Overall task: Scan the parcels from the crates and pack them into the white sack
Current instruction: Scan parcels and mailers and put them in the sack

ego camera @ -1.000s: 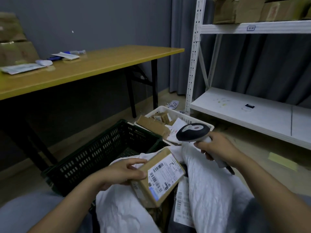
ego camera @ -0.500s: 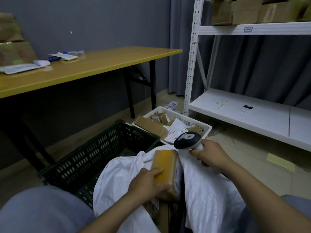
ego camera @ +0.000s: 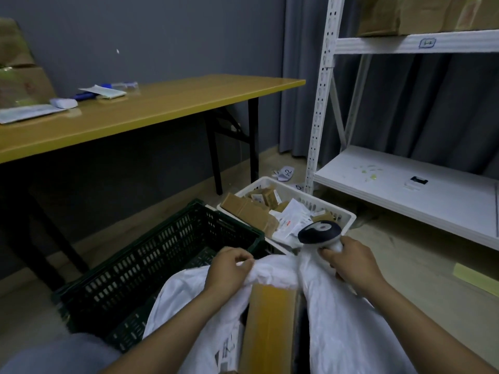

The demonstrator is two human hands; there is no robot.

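Note:
The white sack (ego camera: 340, 327) lies open between my arms at the bottom of the view. A brown cardboard parcel (ego camera: 270, 322) with yellow tape stands on end inside its mouth. My left hand (ego camera: 226, 271) pinches the sack's upper rim. My right hand (ego camera: 351, 263) grips the handle of a black-and-white barcode scanner (ego camera: 320, 233) and touches the sack's right edge. Beyond the sack, a white crate (ego camera: 343, 213) holds several brown and white parcels. A dark green crate (ego camera: 162, 255) sits to its left.
A yellow table (ego camera: 167, 103) with black legs stands at the left, with papers and a pen on it. White metal shelving (ego camera: 405, 182) rises at the right, cardboard boxes on its upper shelf. Paper scraps (ego camera: 285, 172) lie on the floor.
My left hand let go of the brown parcel, which now stands in the sack, and moved up to pinch the sack's rim. The scanner hand dropped slightly toward the sack.

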